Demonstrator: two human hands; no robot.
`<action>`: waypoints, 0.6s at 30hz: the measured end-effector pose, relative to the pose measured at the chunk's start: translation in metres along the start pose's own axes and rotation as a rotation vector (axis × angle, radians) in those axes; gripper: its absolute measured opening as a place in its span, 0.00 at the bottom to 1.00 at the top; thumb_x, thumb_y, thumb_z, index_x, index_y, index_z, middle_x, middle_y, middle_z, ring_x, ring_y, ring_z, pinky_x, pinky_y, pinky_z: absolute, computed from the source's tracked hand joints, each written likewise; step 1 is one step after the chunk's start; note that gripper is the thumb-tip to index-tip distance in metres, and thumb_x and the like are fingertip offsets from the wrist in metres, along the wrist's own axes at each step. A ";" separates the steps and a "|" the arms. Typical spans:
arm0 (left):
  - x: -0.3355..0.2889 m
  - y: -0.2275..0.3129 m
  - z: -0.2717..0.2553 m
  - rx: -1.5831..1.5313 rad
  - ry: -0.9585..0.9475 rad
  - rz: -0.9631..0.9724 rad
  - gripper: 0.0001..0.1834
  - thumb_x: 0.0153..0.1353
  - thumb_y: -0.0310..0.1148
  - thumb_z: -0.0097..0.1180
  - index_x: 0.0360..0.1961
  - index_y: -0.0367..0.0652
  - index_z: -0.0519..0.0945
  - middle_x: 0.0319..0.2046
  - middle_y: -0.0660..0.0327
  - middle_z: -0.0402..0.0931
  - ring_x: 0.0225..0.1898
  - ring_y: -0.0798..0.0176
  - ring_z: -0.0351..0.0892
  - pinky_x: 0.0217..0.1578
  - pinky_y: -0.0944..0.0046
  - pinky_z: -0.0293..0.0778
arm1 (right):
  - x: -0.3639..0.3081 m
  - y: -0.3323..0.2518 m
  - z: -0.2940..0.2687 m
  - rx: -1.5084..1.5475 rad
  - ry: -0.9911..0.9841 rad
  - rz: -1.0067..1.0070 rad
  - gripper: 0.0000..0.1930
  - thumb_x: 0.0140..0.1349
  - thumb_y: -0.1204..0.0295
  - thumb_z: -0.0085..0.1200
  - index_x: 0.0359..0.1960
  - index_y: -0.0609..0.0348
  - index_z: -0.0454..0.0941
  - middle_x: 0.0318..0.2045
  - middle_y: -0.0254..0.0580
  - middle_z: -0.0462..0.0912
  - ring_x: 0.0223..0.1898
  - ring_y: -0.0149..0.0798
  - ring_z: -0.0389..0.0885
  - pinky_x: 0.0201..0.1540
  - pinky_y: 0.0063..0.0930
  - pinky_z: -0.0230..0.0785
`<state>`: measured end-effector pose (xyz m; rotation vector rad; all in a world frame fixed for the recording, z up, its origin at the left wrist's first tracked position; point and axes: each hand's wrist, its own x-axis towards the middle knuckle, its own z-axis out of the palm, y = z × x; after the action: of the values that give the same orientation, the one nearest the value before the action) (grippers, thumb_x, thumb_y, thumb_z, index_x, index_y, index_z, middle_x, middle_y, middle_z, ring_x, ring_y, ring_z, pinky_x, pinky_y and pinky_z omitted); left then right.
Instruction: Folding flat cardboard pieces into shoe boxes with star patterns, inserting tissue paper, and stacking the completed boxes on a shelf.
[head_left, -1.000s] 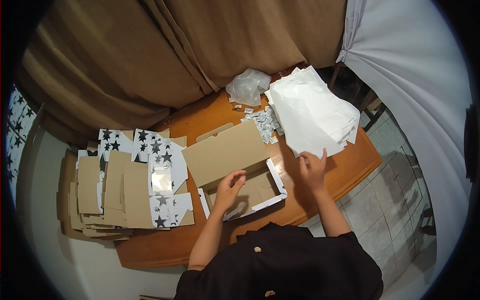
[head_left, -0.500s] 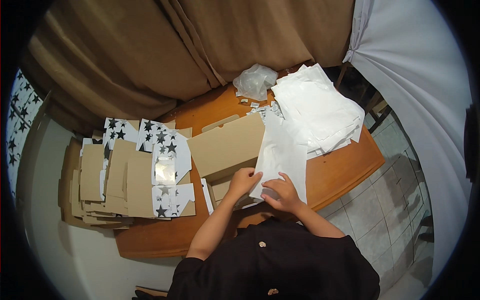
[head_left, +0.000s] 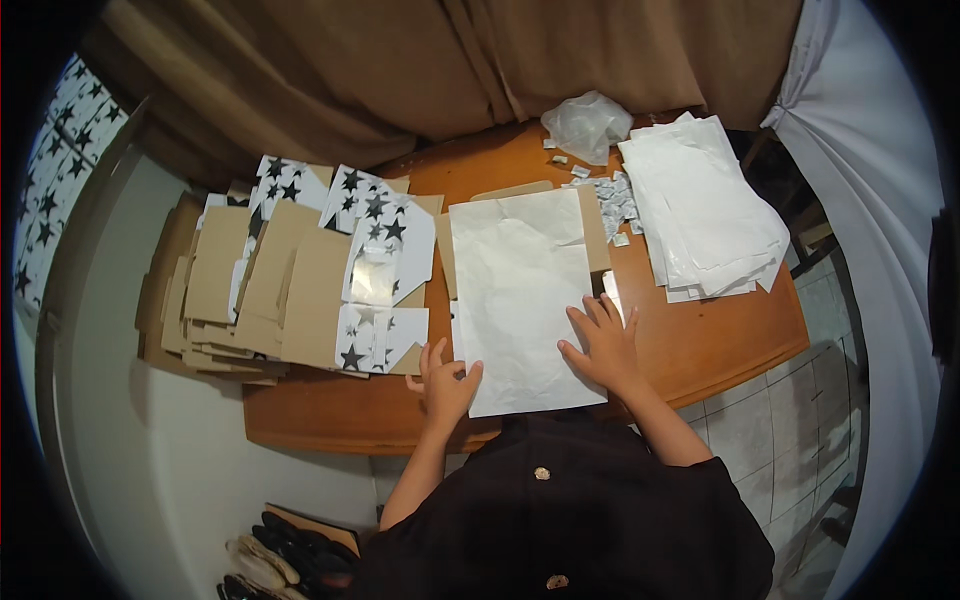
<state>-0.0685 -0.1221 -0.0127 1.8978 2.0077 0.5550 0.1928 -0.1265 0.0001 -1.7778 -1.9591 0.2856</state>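
A large white sheet of paper (head_left: 525,290) lies spread over an open brown cardboard box (head_left: 595,225), covering most of it. My right hand (head_left: 605,350) rests on the sheet's right side, its fingers spread. At the lower left edge of the paper is my left hand (head_left: 445,388), fingers apart and thumb at the sheet's border. The paper hides the inside of the box; strips of cardboard show at its sides and back.
Flattened star-printed boxes (head_left: 310,290) are piled on the left of the wooden table (head_left: 700,345). A stack of white sheets (head_left: 700,210) lies at the right, beside small packets (head_left: 615,200) and a clear plastic bag (head_left: 588,125). Shoes (head_left: 290,555) sit on the floor.
The sheet, earlier slanted and bunched at the box's right side, now lies flat across the box. My hands have moved apart to its two sides. The view has shifted.
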 end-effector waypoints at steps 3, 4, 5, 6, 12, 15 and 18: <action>-0.001 0.011 -0.008 0.072 0.017 0.017 0.16 0.47 0.44 0.62 0.29 0.43 0.80 0.58 0.50 0.63 0.66 0.45 0.45 0.54 0.26 0.29 | 0.000 -0.002 0.000 -0.010 -0.040 0.011 0.26 0.54 0.54 0.53 0.53 0.50 0.70 0.57 0.47 0.64 0.63 0.50 0.55 0.57 0.75 0.36; 0.001 0.014 -0.009 0.065 0.019 0.013 0.16 0.47 0.44 0.62 0.29 0.43 0.80 0.58 0.50 0.63 0.66 0.45 0.45 0.54 0.26 0.29 | -0.001 -0.002 -0.001 -0.016 -0.043 0.006 0.26 0.54 0.54 0.53 0.53 0.50 0.70 0.57 0.47 0.64 0.63 0.50 0.55 0.57 0.75 0.36; 0.005 0.017 -0.009 0.031 0.114 0.030 0.17 0.49 0.43 0.60 0.37 0.44 0.78 0.58 0.51 0.62 0.65 0.47 0.48 0.55 0.28 0.32 | -0.002 -0.003 -0.001 -0.014 -0.060 0.023 0.26 0.54 0.54 0.53 0.53 0.51 0.70 0.57 0.47 0.64 0.63 0.50 0.56 0.57 0.76 0.35; 0.010 0.021 -0.011 0.000 0.209 0.045 0.20 0.51 0.42 0.58 0.45 0.46 0.76 0.59 0.51 0.61 0.65 0.48 0.50 0.56 0.29 0.35 | -0.002 -0.003 -0.002 -0.010 -0.077 0.039 0.26 0.54 0.55 0.53 0.53 0.51 0.69 0.57 0.47 0.64 0.63 0.50 0.56 0.56 0.78 0.33; 0.067 0.063 -0.021 0.122 -0.315 0.898 0.26 0.62 0.40 0.45 0.62 0.50 0.62 0.64 0.53 0.55 0.65 0.54 0.54 0.60 0.40 0.47 | -0.004 -0.005 -0.003 -0.013 -0.057 0.014 0.20 0.55 0.58 0.52 0.48 0.51 0.72 0.55 0.44 0.66 0.62 0.48 0.57 0.54 0.80 0.30; 0.082 0.067 0.012 0.253 -0.457 0.974 0.28 0.65 0.44 0.41 0.64 0.50 0.57 0.66 0.52 0.50 0.67 0.52 0.48 0.61 0.39 0.46 | -0.003 -0.004 -0.004 0.013 0.035 0.031 0.18 0.56 0.59 0.52 0.46 0.50 0.74 0.52 0.41 0.69 0.61 0.46 0.60 0.54 0.79 0.28; 0.082 0.064 0.030 0.259 -0.608 0.938 0.28 0.67 0.48 0.33 0.66 0.50 0.55 0.67 0.52 0.47 0.69 0.51 0.44 0.63 0.40 0.42 | 0.009 0.013 -0.006 0.018 0.218 0.079 0.16 0.55 0.60 0.52 0.44 0.50 0.75 0.50 0.39 0.71 0.58 0.44 0.63 0.54 0.78 0.26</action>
<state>-0.0031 -0.0362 -0.0054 2.6872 0.7764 -0.1214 0.2064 -0.1167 0.0008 -1.7959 -1.7318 0.1283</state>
